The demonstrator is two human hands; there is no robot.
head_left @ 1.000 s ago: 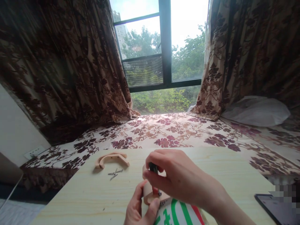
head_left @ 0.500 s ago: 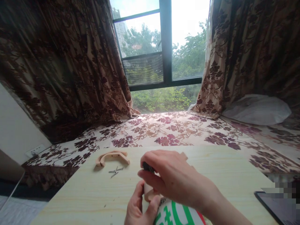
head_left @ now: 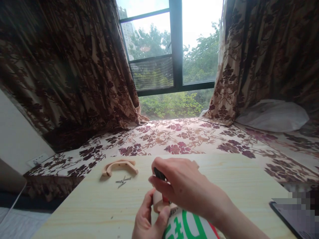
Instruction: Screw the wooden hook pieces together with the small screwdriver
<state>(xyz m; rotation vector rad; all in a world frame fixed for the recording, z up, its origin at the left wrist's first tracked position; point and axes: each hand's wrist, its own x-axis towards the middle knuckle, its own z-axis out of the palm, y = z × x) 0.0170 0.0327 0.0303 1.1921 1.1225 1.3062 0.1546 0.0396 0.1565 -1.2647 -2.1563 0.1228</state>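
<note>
My left hand (head_left: 151, 219) pinches one wooden block (head_left: 157, 201), below my right hand (head_left: 180, 186), gripping one dark handle (head_left: 159, 173); two curved pieces (head_left: 129, 165) and several overlapping screws (head_left: 122, 182) lie left.

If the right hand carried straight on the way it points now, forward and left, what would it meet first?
Probably the right end of the curved wooden pieces, with the metal fasteners close beside that line. Depth is unclear here, so the right hand might pass above them.

I work in a home room: 2 floral curtains (head_left: 82, 66) flank the window (head_left: 177, 49); a floral-covered ledge (head_left: 184, 136) adjoins the far edge of my table (head_left: 82, 209).
</note>
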